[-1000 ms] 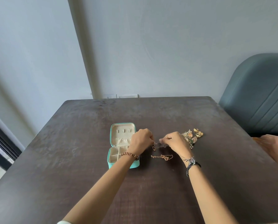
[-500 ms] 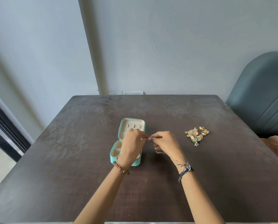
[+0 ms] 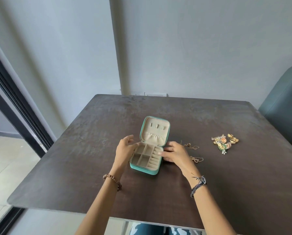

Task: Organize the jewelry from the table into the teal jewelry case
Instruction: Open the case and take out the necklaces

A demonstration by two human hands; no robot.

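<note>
The teal jewelry case (image 3: 144, 168) lies open at the table's middle, its beige lid (image 3: 154, 131) upright and its compartments showing nothing inside. My left hand (image 3: 125, 150) is at the case's left rim with fingers spread, holding nothing. My right hand (image 3: 173, 153) is at the right rim, thumb on the edge and fingers along the outer wall. Two thin gold chains (image 3: 192, 147) (image 3: 197, 159) lie on the table just right of that hand. Further right sits a pile of gold and coloured earrings and rings (image 3: 224, 143).
The dark table (image 3: 158, 192) has its near edge just above my lap. A teal upholstered chair (image 3: 284, 106) stands at the right. A dark door frame (image 3: 14, 106) runs along the left, and the wall is right behind the table.
Both hands held a thin chain between them beside the case. That chain now lies on the table, and my hands have moved onto the two sides of the case. The camera has shifted.
</note>
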